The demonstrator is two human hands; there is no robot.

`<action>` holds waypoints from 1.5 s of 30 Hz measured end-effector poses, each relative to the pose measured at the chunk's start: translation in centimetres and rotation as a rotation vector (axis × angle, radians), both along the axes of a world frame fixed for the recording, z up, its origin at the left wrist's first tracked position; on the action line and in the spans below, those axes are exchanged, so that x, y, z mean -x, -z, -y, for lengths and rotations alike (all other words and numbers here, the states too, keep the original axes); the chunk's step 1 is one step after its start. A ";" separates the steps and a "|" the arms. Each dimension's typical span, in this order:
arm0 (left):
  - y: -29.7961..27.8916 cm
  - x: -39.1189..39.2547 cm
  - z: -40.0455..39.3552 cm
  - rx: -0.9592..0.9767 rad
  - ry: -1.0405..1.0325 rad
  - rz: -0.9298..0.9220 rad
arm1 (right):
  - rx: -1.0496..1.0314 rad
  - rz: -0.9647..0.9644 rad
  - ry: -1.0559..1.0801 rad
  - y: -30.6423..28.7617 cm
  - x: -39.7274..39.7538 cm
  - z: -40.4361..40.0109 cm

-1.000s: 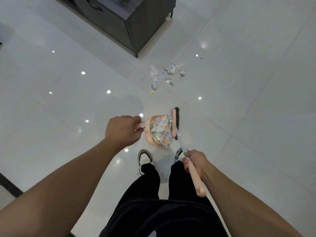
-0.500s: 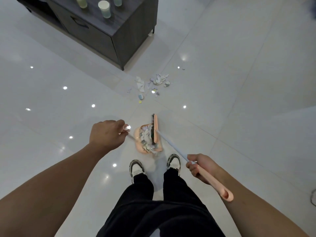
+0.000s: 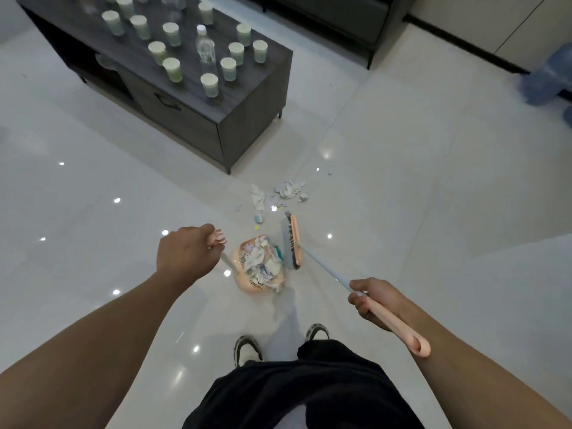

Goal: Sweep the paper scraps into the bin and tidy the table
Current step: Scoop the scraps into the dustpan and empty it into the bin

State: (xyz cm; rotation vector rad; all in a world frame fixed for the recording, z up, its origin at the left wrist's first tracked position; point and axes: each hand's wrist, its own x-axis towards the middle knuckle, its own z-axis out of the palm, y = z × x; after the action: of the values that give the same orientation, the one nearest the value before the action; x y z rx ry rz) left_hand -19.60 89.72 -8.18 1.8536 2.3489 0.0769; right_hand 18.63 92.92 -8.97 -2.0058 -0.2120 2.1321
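At the centre of the frame a pink dustpan (image 3: pixel 258 267) heaped with paper scraps (image 3: pixel 263 263) is carried by its long handle, around which the left hand (image 3: pixel 185 255) is clenched. The broom handle (image 3: pixel 390 317) is grasped by the right hand (image 3: pixel 374 300), with the broom head (image 3: pixel 291 241) held just beside the right edge of the pan. No bin is visible.

A spill is judged the main risk: the heap rises above the pan's rim, so a tilt or a knock from the broom head could send scraps back onto the floor (image 3: pixel 433 212). More loose scraps (image 3: pixel 284 191) lie on the floor just above the pan, near the bench corner, and could be scattered by a careless stroke.

On the dark bench (image 3: pixel 253 97) in the upper left, many paper cups (image 3: pixel 171 69) stand upright around a clear plastic bottle (image 3: pixel 205 48); their contents cannot be told.
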 end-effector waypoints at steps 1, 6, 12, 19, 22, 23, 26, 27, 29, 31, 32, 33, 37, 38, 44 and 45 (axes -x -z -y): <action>-0.3 0.5 -0.4 -0.008 -0.022 0.003 | -0.007 0.004 -0.003 -0.2 0.2 -0.8; -1.0 3.0 -3.3 -0.017 -0.168 -0.007 | -0.112 0.175 -0.171 -0.6 1.6 -7.2; 0.7 4.7 -8.6 0.014 -0.460 0.028 | -0.245 0.340 -0.317 2.4 4.7 -19.3; 2.3 5.0 -14.5 0.121 -0.682 -0.013 | -0.269 0.380 -0.402 5.7 6.0 -35.1; 2.6 4.8 -16.4 0.160 -0.749 -0.022 | -0.250 0.370 -0.471 7.5 7.1 -39.6; 2.8 4.8 -16.9 0.175 -0.774 -0.024 | -0.243 0.365 -0.498 8.2 7.8 -40.5; 3.1 4.8 -17.2 0.202 -0.807 -0.044 | -0.217 0.343 -0.624 10.0 10.2 -40.9; 3.2 4.8 -17.1 0.198 -0.799 -0.059 | -0.214 0.328 -0.683 10.4 10.8 -40.5; 3.4 4.9 -16.7 0.179 -0.779 -0.081 | -0.221 0.295 -0.795 11.1 11.9 -39.3; 3.8 5.0 -16.6 0.154 -0.769 -0.103 | -0.232 0.271 -0.906 11.6 12.8 -38.0; 3.9 5.1 -16.6 0.140 -0.763 -0.114 | -0.243 0.269 -0.968 11.8 13.3 -37.3; 4.0 5.2 -16.7 0.130 -0.757 -0.123 | -0.259 0.272 -1.041 12.0 13.9 -36.6; 4.5 5.5 -16.4 0.136 -0.745 -0.140 | -0.312 0.254 -1.354 12.1 16.2 -33.2; 4.6 5.5 -16.2 0.139 -0.748 -0.144 | -0.310 0.239 -1.412 12.0 16.8 -32.1; 4.7 6.5 -14.9 0.136 -0.743 -0.144 | -0.133 0.071 -1.250 11.2 18.3 -26.3; 4.7 6.6 -14.6 0.128 -0.741 -0.139 | -0.118 0.055 -1.208 11.1 18.4 -25.6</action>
State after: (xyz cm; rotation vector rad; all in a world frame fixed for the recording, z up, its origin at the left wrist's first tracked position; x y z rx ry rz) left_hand -26.20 104.34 -12.91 0.8773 2.9203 -0.1234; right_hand 0.24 118.50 -20.03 -2.0663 -1.8995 2.4551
